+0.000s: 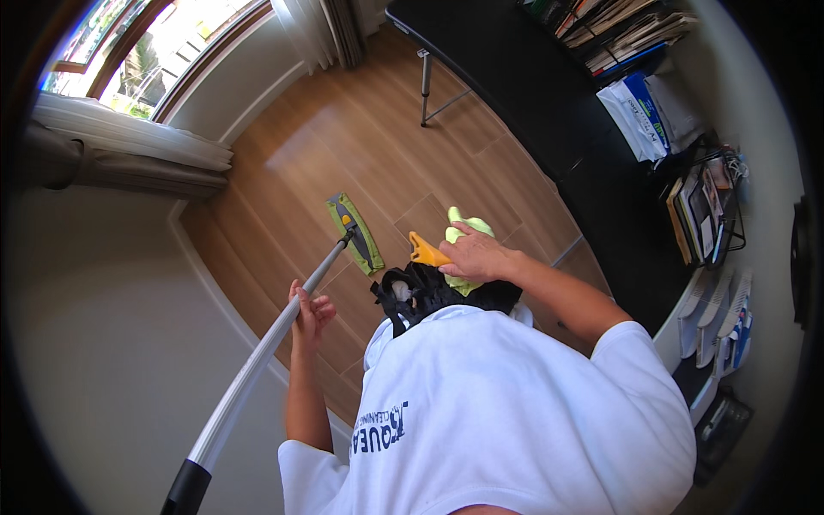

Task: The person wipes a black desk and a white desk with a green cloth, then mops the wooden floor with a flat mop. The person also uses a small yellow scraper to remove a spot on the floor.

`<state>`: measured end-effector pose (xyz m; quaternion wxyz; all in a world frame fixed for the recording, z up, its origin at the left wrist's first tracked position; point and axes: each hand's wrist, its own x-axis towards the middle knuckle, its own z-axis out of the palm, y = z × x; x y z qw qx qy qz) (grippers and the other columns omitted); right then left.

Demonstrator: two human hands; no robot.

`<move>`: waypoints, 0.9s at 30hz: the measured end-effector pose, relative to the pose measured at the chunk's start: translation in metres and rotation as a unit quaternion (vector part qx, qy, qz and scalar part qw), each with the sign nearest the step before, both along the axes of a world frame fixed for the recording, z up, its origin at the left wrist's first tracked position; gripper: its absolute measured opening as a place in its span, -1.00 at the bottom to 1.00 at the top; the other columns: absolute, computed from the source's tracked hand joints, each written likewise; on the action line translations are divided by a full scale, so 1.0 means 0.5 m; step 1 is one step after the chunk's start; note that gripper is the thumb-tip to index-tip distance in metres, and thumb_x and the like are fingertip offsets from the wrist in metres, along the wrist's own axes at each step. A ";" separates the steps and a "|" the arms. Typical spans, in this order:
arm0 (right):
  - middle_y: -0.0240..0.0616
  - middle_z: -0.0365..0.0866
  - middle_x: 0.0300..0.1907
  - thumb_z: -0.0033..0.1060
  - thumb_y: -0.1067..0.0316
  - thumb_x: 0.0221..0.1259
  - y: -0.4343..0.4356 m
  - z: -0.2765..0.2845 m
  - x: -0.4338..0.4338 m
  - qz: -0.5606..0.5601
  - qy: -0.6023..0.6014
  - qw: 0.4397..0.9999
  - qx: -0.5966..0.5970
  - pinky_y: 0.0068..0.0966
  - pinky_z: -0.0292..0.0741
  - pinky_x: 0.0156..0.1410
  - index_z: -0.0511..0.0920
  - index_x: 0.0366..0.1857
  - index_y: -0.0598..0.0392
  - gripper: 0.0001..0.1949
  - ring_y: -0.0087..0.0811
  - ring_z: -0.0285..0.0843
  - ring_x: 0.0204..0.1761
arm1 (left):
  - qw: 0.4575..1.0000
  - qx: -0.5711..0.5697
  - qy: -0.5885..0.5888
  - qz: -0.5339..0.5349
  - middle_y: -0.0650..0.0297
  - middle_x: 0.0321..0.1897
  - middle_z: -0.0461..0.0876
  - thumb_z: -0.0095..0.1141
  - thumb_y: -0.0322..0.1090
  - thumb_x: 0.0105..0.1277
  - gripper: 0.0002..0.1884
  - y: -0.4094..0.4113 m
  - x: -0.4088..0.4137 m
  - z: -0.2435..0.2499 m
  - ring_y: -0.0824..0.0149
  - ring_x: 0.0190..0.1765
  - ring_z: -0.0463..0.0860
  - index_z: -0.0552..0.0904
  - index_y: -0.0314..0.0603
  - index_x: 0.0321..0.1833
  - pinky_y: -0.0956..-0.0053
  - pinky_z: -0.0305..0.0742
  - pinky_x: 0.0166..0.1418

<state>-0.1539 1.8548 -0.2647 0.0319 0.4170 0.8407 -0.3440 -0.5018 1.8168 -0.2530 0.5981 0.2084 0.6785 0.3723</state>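
My left hand (311,317) holds the silver pole (257,360) of a flat mop, its fingers loosely curled. The pole runs from a black grip at the lower left to the mop head (356,233), which lies on the wood-look floor with a green pad and grey plate. At my waist, my right hand (477,255) grips a yellow-green cloth (473,225), part of which hangs below the fingers. An orange plastic tool (426,250) sticks out beside the thumb; whether the hand holds it too is unclear. Below lies a black waist pouch (418,290) with straps.
To the right runs a long black table (515,84) with metal legs, bearing paper packs (637,116), file racks (705,206) and folders. White holders (721,322) stand nearer me. A wall (129,290) with a white skirting board is at left. Curtains (135,141) hang by the window.
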 end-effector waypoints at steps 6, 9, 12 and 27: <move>-0.09 0.52 -0.49 0.01 -0.01 0.09 -0.009 0.001 0.042 0.046 -0.019 0.999 -0.013 -0.21 0.35 -0.14 0.44 -0.31 0.09 -0.66 -0.13 0.50 -0.28 | 0.987 0.147 -0.065 0.014 0.14 -0.09 0.46 0.13 -0.40 0.18 -0.51 0.068 0.064 -0.120 0.35 -0.06 0.52 0.14 -0.05 0.05 0.45 0.43 0.05; -0.17 0.53 -0.44 0.02 0.00 0.09 -0.007 0.000 0.027 0.051 0.003 0.999 -0.016 -0.24 0.37 -0.16 0.46 -0.27 0.01 -0.69 -0.15 0.50 -0.28 | 0.986 0.155 -0.040 -0.057 0.11 0.02 0.40 0.20 -0.53 0.07 -0.41 0.088 0.111 -0.126 0.31 0.01 0.47 0.12 -0.03 0.05 0.44 0.41 0.07; -0.21 0.52 -0.36 0.00 -0.02 0.10 -0.016 -0.005 0.008 0.069 0.004 0.997 0.016 -0.24 0.40 -0.16 0.47 -0.21 -0.06 -0.69 -0.18 0.52 -0.23 | 0.981 0.114 -0.019 -0.156 0.10 0.09 0.33 0.23 -0.59 0.00 -0.33 0.103 0.120 -0.154 0.28 0.05 0.43 0.09 -0.03 0.06 0.41 0.41 0.08; -0.18 0.52 -0.50 0.21 -0.02 -0.05 -0.050 -0.006 0.021 -0.069 0.084 0.991 0.081 -0.31 0.40 -0.28 0.51 -0.51 0.06 -0.67 -0.24 0.51 -0.38 | 0.805 0.109 0.338 -0.476 0.15 -0.23 0.62 0.28 -0.32 -0.24 -0.25 0.075 0.220 -0.147 0.08 -0.07 0.56 0.14 0.03 0.05 0.22 0.40 -0.08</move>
